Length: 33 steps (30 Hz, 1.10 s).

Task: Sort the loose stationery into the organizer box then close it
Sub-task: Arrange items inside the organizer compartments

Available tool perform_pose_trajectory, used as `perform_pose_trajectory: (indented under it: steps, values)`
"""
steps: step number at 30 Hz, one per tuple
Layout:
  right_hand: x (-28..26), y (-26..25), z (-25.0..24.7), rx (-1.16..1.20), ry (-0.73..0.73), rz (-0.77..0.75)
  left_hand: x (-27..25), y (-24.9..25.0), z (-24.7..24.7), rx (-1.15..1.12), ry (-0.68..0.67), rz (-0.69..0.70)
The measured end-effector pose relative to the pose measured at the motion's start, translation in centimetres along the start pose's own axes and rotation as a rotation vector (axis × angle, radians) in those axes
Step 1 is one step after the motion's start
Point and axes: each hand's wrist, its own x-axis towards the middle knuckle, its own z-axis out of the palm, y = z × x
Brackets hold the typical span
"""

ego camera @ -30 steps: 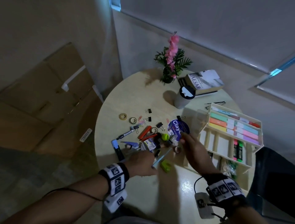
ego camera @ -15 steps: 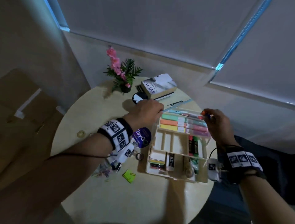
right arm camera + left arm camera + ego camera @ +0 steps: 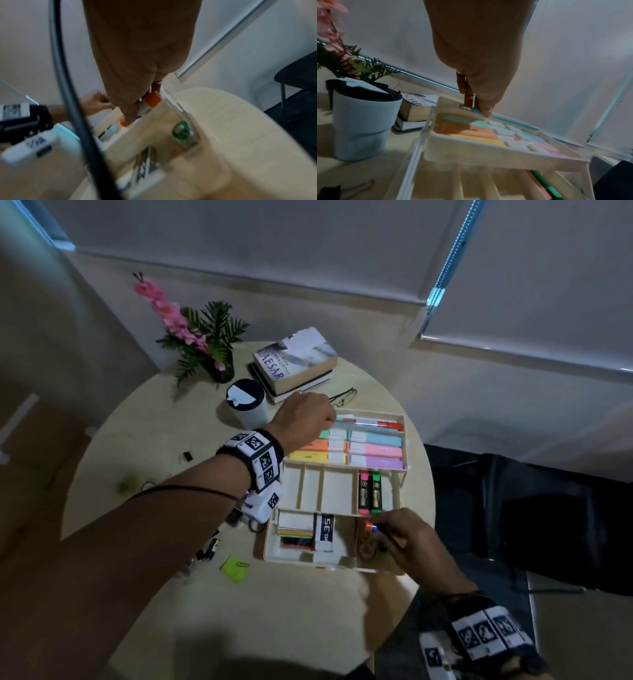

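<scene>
— What is in your hands?

— My left hand (image 3: 303, 419) pinches a thin light-blue pen (image 3: 503, 118) at the far edge of the top tray (image 3: 406, 440) of the cream organizer box (image 3: 270, 549). The pen lies flat and long, running from my fingers (image 3: 485, 112) away to the right.

— And the other hand?

— My right hand (image 3: 406, 537) grips a small white tube with orange ends (image 3: 147, 105). It sits over the near right part of the box and points left, away from my palm.

— Where is the box?

— Open on the round table (image 3: 308, 611), under both hands.
</scene>
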Motion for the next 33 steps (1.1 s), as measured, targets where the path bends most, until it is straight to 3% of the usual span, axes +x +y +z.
perform_pose_trajectory:
  steps: [7,13,20,27,29,33]
  values:
    - [-1.7,1.4,3.1,-0.153,-0.36,-0.029,0.5,-0.3,0.8,-0.045,0.007,0.052]
    - [-2.0,1.1,3.9,-0.145,-0.413,0.061,0.1,-0.9,0.9,-0.04,-0.057,0.024]
    - [0.5,-1.4,1.5,-0.104,-0.348,0.103,-0.2,-1.6,1.1,-0.149,-0.071,-0.034]
    - [10.5,-3.4,-4.2,-0.172,0.193,0.059,-0.6,-2.4,0.9,-0.118,-0.084,-0.003]
    - [13.5,-3.0,-4.9,-0.297,0.185,0.069,-0.6,-2.7,0.8,-0.085,-0.08,0.005]
    - [15.8,-2.5,-4.1,-0.508,-0.01,0.138,-0.7,-3.0,1.0,-0.015,-0.07,0.023]
